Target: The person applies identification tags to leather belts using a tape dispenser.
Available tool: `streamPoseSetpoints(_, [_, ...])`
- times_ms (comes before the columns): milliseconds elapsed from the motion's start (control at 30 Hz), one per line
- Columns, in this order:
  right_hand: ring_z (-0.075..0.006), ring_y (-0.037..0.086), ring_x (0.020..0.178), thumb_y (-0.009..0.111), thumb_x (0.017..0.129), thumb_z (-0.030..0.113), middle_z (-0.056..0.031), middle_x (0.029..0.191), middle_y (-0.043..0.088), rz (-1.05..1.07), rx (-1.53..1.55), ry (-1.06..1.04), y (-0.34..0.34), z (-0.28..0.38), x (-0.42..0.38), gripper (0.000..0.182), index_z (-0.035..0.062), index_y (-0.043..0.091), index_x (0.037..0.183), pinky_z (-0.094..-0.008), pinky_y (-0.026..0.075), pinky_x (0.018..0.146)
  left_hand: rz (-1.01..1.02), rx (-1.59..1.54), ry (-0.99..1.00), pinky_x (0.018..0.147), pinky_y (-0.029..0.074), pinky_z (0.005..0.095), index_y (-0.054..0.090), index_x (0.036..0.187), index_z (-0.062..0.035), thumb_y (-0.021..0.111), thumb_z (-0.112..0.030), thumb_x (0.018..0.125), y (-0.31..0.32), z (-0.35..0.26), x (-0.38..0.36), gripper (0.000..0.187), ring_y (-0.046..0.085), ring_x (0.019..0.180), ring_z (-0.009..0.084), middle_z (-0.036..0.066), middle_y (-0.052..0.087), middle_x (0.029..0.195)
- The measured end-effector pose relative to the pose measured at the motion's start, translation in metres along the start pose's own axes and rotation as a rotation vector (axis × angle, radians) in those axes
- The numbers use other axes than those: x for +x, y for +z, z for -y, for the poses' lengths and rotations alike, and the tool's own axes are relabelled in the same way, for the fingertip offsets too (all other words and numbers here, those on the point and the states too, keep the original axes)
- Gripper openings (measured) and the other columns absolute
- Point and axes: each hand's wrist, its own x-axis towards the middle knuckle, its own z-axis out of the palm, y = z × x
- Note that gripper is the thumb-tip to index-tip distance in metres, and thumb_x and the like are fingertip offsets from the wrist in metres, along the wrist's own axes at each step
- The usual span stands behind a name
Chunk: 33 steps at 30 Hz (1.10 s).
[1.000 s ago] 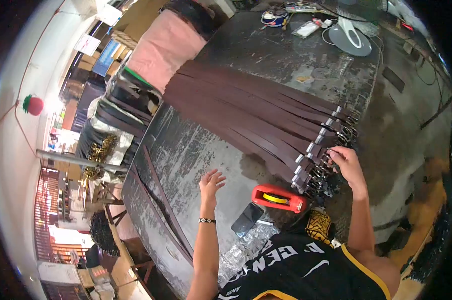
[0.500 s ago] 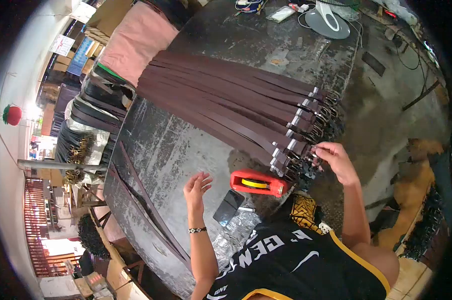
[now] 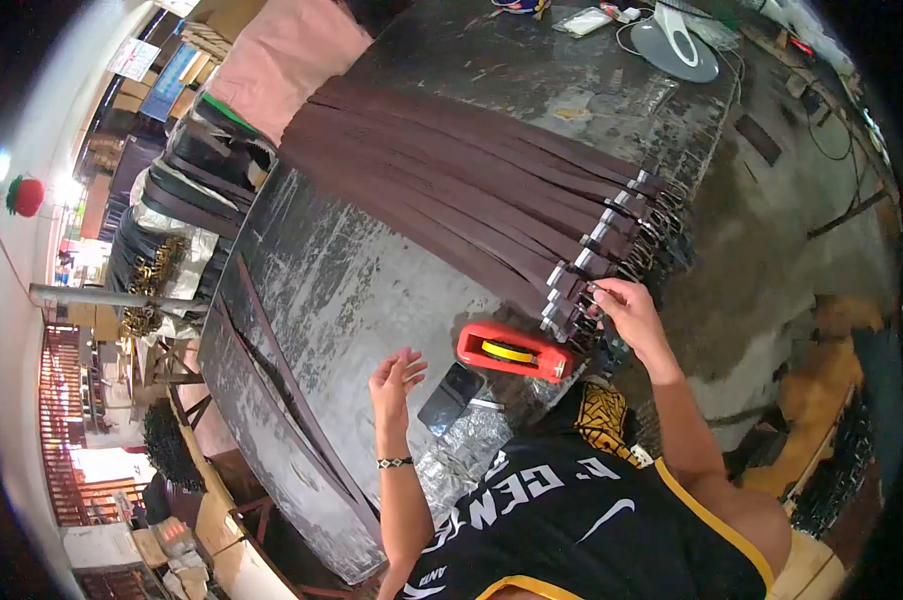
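A wide row of dark brown belts lies side by side across the dark table. Their metal buckles line up at the right end, with pale silvery bands on the straps just before them. At the near end of that row, my right hand pinches a belt buckle between thumb and fingers; the fingertips partly cover it. My left hand hovers over the table, fingers loosely apart and holding nothing. Between my hands sits a red tape dispenser with a yellow-centred roll. A dark phone lies nearer my left hand.
Crumpled clear plastic lies near my body. Separate brown straps stretch along the table's left side. Pinkish cloth covers a pile at the far left. A grey round-based device stands at the far right corner. More belts hang left.
My right hand has shifted left along the near buckles, its fingers now closer to the silvery bands. My left hand stays nearly in place. The whole view has shifted slightly.
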Motion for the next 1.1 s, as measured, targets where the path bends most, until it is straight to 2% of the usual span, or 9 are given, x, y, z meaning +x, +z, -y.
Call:
streamPoseSetpoints(200, [-0.0101,0.063,0.072,0.059,0.097,0.009,-0.0054,0.087,0.068,0.075,-0.026,0.0,0.016,0.002,0.007,0.021,-0.0055,0.066,0.11,-0.0258,0.052,0.058,-0.043,0.004,-0.017,0.076,0.056,0.032,0.064,0.114,0.0018,0.063,-0.022,0.096,-0.01,0.004,-0.011,0.03,0.071,0.092,0.0244,0.016,0.07,0.108])
streamPoseSetpoints(300, [-0.0098,0.062,0.067,0.059,0.097,0.013,-0.0049,0.08,0.068,0.062,-0.056,0.004,0.007,0.0,-0.001,0.022,-0.0047,0.067,0.108,-0.0256,0.05,0.057,-0.057,-0.008,-0.02,0.076,0.055,0.0317,0.064,0.113,0.001,0.063,-0.023,0.096,-0.017,0.008,-0.017,0.029,0.071,0.091,0.0237,0.015,0.07,0.107])
streamPoseSetpoints(500, [-0.0097,0.062,0.068,0.057,0.098,0.01,-0.0043,0.081,0.068,0.042,-0.073,0.042,-0.02,0.008,-0.036,0.02,-0.0046,0.067,0.108,-0.0257,0.05,0.056,-0.107,-0.052,-0.036,0.077,0.055,0.0326,0.064,0.113,0.0011,0.061,-0.022,0.097,-0.031,0.017,-0.033,0.028,0.07,0.092,0.024,0.013,0.071,0.105])
streamPoseSetpoints(600, [-0.0092,0.063,0.07,0.056,0.098,0.01,-0.004,0.082,0.068,-0.007,-0.042,0.067,-0.013,0.006,-0.037,0.02,-0.0046,0.066,0.108,-0.0255,0.05,0.056,-0.11,-0.078,-0.048,0.077,0.055,0.0328,0.064,0.114,0.0011,0.061,-0.021,0.097,-0.039,0.022,-0.034,0.028,0.07,0.092,0.024,0.012,0.071,0.105])
streamPoseSetpoints(733, [-0.0088,0.064,0.072,0.057,0.098,0.01,-0.0041,0.086,0.068,0.053,-0.039,0.016,0.006,-0.002,-0.03,0.019,-0.0043,0.067,0.107,-0.0257,0.051,0.058,-0.114,-0.057,-0.058,0.08,0.055,0.0336,0.063,0.115,0.0011,0.057,-0.019,0.098,-0.039,0.022,-0.035,0.027,0.07,0.095,0.0247,0.012,0.07,0.106])
streamPoseSetpoints(800, [-0.0093,0.064,0.072,0.057,0.098,0.009,-0.0053,0.086,0.069,0.046,-0.076,0.084,0.016,-0.004,-0.029,0.02,-0.005,0.066,0.108,-0.026,0.052,0.059,-0.099,-0.068,-0.045,0.08,0.055,0.0333,0.064,0.114,0.0007,0.058,-0.02,0.098,-0.038,0.023,-0.034,0.027,0.07,0.094,0.0246,0.012,0.07,0.106])
streamPoseSetpoints(967, [-0.0117,0.063,0.066,0.061,0.095,0.01,-0.0069,0.081,0.067,-0.034,-0.111,-0.003,0.027,-0.02,-0.025,0.02,-0.0039,0.063,0.109,-0.0281,0.052,0.059,-0.113,-0.092,-0.051,0.079,0.054,0.0326,0.064,0.11,-0.0006,0.061,-0.021,0.096,-0.039,0.025,-0.038,0.025,0.07,0.094,0.0237,0.011,0.071,0.105])
streamPoseSetpoints(1067, [-0.013,0.063,0.064,0.063,0.093,0.01,-0.0086,0.076,0.066,-0.069,-0.329,-0.031,0.025,-0.011,-0.033,0.018,-0.0024,0.059,0.105,-0.0306,0.049,0.057,-0.116,-0.087,-0.076,0.079,0.054,0.0328,0.064,0.11,-0.0006,0.061,-0.021,0.096,-0.043,0.031,-0.041,0.025,0.07,0.094,0.0239,0.012,0.071,0.106])
streamPoseSetpoints(1100, [-0.0175,0.062,0.059,0.068,0.089,0.01,-0.0102,0.072,0.065,-0.102,-0.41,-0.105,0.021,-0.02,-0.032,0.024,0.0017,0.054,0.108,-0.0336,0.048,0.057,-0.117,-0.083,-0.077,0.079,0.054,0.0329,0.064,0.11,-0.0004,0.061,-0.021,0.096,-0.045,0.033,-0.041,0.025,0.07,0.095,0.0241,0.013,0.071,0.106])
